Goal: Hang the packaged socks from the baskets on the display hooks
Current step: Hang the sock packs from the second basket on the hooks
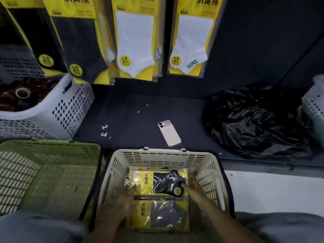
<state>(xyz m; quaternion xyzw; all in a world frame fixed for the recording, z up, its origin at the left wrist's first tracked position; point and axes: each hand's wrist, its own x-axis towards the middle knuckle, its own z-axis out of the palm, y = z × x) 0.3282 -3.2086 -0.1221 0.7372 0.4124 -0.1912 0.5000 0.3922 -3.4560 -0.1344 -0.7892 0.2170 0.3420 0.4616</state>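
- I see both hands lowered inside the beige basket (pixel 164 152), which stands at the bottom centre of the head view.
- Two sock packs lie flat in this basket, one behind the other:
  - far pack (pixel 164 183): yellow card, black sock.
  - near pack (pixel 163 214): yellow card, grey sock.
- Left hand (pixel 125 194): fingers point toward the left edge of the far pack, at or just beside it. Motion blur hides the fingers, so I cannot tell whether they are spread or pinching.
- Right hand (pixel 192 185): it sits at the right edge of the far pack, near the pack's round yellow sticker. Again I cannot tell whether it grips.
- A green basket (pixel 52 148) stands just beside the beige basket, to its left.
- A white perforated basket (pixel 70 109) stands behind the green one and holds dark rolls.
- Packs already hanging on the display, left to right:
  - black-sock pack (pixel 40 41).
  - dark grey pack (pixel 82 50).
  - white-sock pack (pixel 135 44).
  - white pack with green lettering (pixel 189 44).
- On the dark surface beyond the beige basket lie a pale phone (pixel 169 133) and small white hooks (pixel 104 130).
- A crumpled black plastic bag (pixel 254 120) lies to the right.
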